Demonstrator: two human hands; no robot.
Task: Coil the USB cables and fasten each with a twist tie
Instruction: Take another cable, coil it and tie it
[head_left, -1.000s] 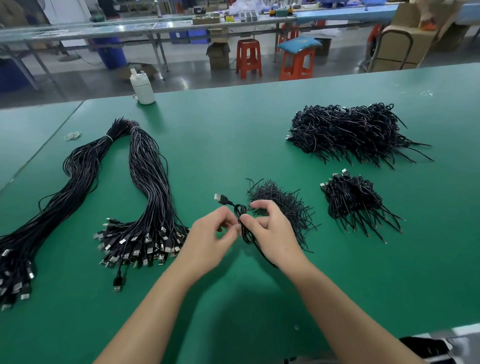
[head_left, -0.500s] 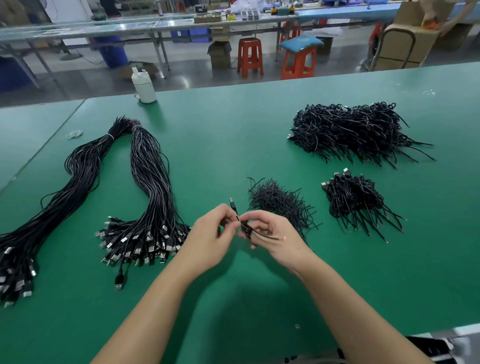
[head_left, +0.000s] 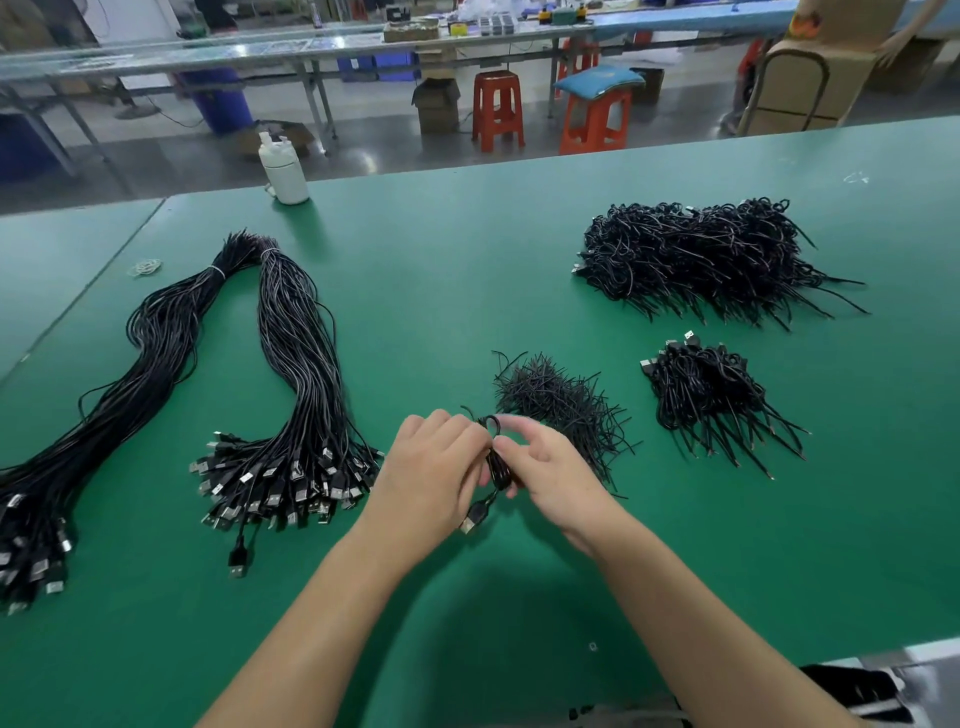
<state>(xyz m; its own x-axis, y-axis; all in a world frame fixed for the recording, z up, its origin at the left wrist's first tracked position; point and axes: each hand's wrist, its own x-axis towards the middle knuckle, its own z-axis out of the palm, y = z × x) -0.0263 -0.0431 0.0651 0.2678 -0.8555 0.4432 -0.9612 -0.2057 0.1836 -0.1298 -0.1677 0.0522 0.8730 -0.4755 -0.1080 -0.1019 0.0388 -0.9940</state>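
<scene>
While I held both hands over the green tabletop, the coiled cable sat right between them, above the tabletop, near its front edge. My left hand gripped the coil from the left, fingers curled round it, knuckles up. My right hand pinched the top of the coil from the right, thumb and forefinger closed at the small loop sticking up between my fingertips; could not tell whether that loop was cable or twist tie. The cable's USB plug hung below the coil, under the heel of my left hand, pointing down toward me.

Loose twist ties lay in a pile just behind my right hand, nearly touching the fingers. Small pile of finished coils sat to the right of the ties, apart from them. Bigger pile of finished coils lay further back on the right. Two long bundles of uncoiled cables sat on the left: nearer bundle with plug ends fanned out just left of my left hand, far bundle running off the left edge. White bottle stood upright at the tabletop's back edge.
</scene>
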